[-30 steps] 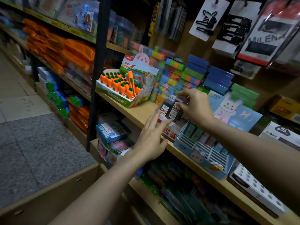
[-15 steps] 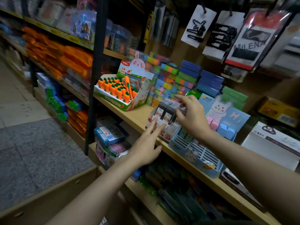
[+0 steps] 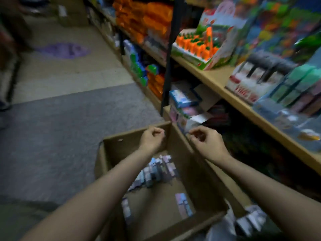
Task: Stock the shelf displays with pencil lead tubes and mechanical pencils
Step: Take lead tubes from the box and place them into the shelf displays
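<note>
The view is blurred by motion. My left hand (image 3: 152,139) and my right hand (image 3: 204,140) hover over the far corner of an open cardboard box (image 3: 125,139) on the floor. Both have loosely curled fingers and hold nothing. Small pale packs (image 3: 156,173) lie in a heap on the box bottom, with two more packs (image 3: 183,204) nearer me. Up on the wooden shelf (image 3: 213,79) stands the red-and-white display of dark pencil lead tubes (image 3: 251,79), beside a blue display tray (image 3: 295,96) with green and pink items.
A carrot-themed display (image 3: 199,47) stands further along the shelf. A black upright post (image 3: 167,70) divides the shelving. Lower shelves hold boxes (image 3: 184,98) and orange packs. Grey carpet (image 3: 60,133) spreads left of the box. More small packs (image 3: 250,220) lie at bottom right.
Both hands have left the lead tube display on the shelf and dropped down over the cardboard box. My view has swung down and left toward the floor.
</note>
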`<act>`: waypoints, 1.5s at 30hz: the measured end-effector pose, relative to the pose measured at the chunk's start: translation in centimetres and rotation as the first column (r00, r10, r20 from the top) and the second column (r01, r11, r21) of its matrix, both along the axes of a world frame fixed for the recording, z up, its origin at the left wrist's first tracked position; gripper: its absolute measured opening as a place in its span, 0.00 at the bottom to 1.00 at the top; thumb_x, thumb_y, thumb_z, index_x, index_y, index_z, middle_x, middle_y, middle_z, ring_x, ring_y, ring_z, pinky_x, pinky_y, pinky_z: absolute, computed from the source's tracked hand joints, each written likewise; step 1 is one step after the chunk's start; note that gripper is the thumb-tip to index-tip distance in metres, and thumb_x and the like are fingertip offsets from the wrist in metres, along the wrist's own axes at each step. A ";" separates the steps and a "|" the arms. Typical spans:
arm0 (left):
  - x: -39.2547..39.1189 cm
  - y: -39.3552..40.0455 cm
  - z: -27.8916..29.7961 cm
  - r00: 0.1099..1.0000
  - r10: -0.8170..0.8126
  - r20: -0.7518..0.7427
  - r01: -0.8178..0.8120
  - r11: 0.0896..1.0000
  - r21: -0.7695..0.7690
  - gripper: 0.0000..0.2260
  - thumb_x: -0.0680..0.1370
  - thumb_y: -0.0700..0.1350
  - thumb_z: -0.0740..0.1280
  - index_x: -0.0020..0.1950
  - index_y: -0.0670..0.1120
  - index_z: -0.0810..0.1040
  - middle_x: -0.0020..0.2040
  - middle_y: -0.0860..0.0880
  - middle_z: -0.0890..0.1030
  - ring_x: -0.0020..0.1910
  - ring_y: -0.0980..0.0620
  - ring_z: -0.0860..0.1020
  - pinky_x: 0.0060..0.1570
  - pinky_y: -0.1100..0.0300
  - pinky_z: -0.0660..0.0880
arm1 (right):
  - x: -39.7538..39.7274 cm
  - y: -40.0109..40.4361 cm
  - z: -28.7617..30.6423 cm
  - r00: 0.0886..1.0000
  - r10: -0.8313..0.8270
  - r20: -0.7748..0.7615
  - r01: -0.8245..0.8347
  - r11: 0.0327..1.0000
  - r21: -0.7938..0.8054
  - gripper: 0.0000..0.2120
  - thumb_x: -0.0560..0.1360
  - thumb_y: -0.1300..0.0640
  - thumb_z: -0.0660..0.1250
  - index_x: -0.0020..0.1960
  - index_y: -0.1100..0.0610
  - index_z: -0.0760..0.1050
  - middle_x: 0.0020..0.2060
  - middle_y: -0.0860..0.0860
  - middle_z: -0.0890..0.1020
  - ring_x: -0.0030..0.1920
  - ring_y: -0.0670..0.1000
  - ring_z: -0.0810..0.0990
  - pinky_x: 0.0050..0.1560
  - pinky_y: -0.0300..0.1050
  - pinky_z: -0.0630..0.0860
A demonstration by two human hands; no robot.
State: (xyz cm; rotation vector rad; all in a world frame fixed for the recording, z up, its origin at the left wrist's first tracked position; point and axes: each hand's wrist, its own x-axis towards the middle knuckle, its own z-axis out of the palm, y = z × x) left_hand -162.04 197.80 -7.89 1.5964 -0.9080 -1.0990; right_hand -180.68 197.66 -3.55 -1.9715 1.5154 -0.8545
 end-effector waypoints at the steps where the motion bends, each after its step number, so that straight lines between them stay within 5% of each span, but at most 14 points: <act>1: 0.7 1.2 -1.7 0.996 0.087 -0.003 -0.087 0.995 0.042 0.04 0.78 0.35 0.66 0.46 0.42 0.79 0.39 0.45 0.79 0.45 0.47 0.76 0.42 0.60 0.71 | 0.9 0.1 -2.0 1.000 0.000 0.011 0.000 0.997 0.071 0.08 0.73 0.65 0.69 0.45 0.52 0.81 0.36 0.50 0.83 0.34 0.44 0.79 0.36 0.29 0.71; 4: 1.1 4.8 -7.0 0.959 0.283 0.009 -0.279 0.937 0.212 0.08 0.80 0.37 0.62 0.45 0.39 0.80 0.46 0.39 0.81 0.50 0.43 0.78 0.48 0.56 0.72 | 2.9 0.5 -7.7 0.999 -0.003 0.032 -0.006 0.968 0.250 0.09 0.73 0.68 0.67 0.46 0.55 0.81 0.40 0.56 0.84 0.40 0.55 0.81 0.45 0.44 0.76; 7: 0.3 7.3 -11.4 0.947 0.300 0.118 -0.322 0.858 0.401 0.11 0.81 0.41 0.59 0.56 0.38 0.79 0.59 0.36 0.79 0.57 0.39 0.77 0.58 0.51 0.74 | 3.9 1.4 -12.7 1.000 0.001 -0.024 0.009 0.912 0.410 0.10 0.74 0.65 0.66 0.49 0.54 0.82 0.42 0.52 0.84 0.42 0.49 0.80 0.45 0.40 0.74; 11: -0.5 8.1 -15.1 0.920 -0.013 0.391 -0.214 0.820 0.531 0.15 0.80 0.43 0.63 0.67 0.45 0.71 0.68 0.43 0.69 0.67 0.42 0.68 0.67 0.54 0.65 | 4.0 1.7 -17.4 0.982 0.087 -0.169 0.020 0.839 0.544 0.13 0.76 0.63 0.66 0.58 0.53 0.80 0.51 0.50 0.83 0.48 0.47 0.79 0.48 0.35 0.71; 16: 0.5 6.2 -17.1 0.809 -0.201 0.552 -0.150 0.838 0.524 0.25 0.80 0.43 0.61 0.76 0.48 0.60 0.80 0.47 0.50 0.77 0.43 0.51 0.73 0.51 0.58 | 4.7 0.8 -20.5 0.981 0.092 -0.173 0.031 0.800 0.599 0.17 0.76 0.62 0.68 0.64 0.55 0.77 0.49 0.49 0.81 0.48 0.46 0.78 0.50 0.35 0.72; 20: 0.3 5.4 -18.7 0.739 -0.248 0.626 -0.169 0.832 0.529 0.25 0.80 0.45 0.63 0.76 0.52 0.61 0.80 0.50 0.47 0.76 0.44 0.51 0.71 0.50 0.61 | 6.3 0.1 -22.9 0.974 0.038 -0.224 0.093 0.831 0.549 0.14 0.76 0.61 0.66 0.61 0.56 0.78 0.51 0.54 0.83 0.51 0.51 0.80 0.54 0.40 0.75; 28: 0.0 4.4 -20.0 0.703 -0.126 0.700 -0.259 0.871 0.417 0.18 0.76 0.40 0.65 0.65 0.54 0.75 0.74 0.53 0.64 0.68 0.46 0.61 0.63 0.54 0.62 | 9.6 -1.7 -25.3 0.971 -0.050 -0.235 0.166 0.847 0.505 0.15 0.76 0.57 0.70 0.62 0.55 0.77 0.53 0.52 0.80 0.52 0.53 0.80 0.55 0.50 0.77; 33: 1.5 3.4 -20.3 0.705 -0.055 0.707 -0.317 0.867 0.384 0.16 0.75 0.35 0.64 0.57 0.53 0.78 0.63 0.49 0.73 0.64 0.46 0.65 0.61 0.53 0.63 | 10.0 -2.6 -26.1 0.974 -0.078 -0.211 0.178 0.841 0.510 0.17 0.72 0.58 0.74 0.60 0.57 0.77 0.49 0.52 0.83 0.48 0.52 0.81 0.45 0.40 0.73; 41: 2.7 1.5 -20.7 0.649 -0.267 0.712 -0.244 0.814 0.527 0.27 0.74 0.48 0.73 0.69 0.45 0.66 0.64 0.44 0.75 0.65 0.44 0.68 0.60 0.52 0.68 | 9.6 -2.6 -26.4 0.976 -0.062 -0.208 0.162 0.845 0.509 0.17 0.72 0.61 0.73 0.60 0.56 0.77 0.50 0.55 0.82 0.50 0.55 0.80 0.45 0.40 0.71; 45: 2.2 0.8 -20.7 0.569 -0.366 0.736 -0.155 0.832 0.533 0.17 0.78 0.48 0.68 0.65 0.44 0.73 0.66 0.43 0.74 0.67 0.43 0.68 0.62 0.52 0.68 | 7.6 -2.0 -25.1 0.995 -0.070 -0.072 0.098 0.829 0.550 0.27 0.72 0.66 0.72 0.68 0.56 0.70 0.45 0.50 0.81 0.41 0.47 0.77 0.44 0.38 0.70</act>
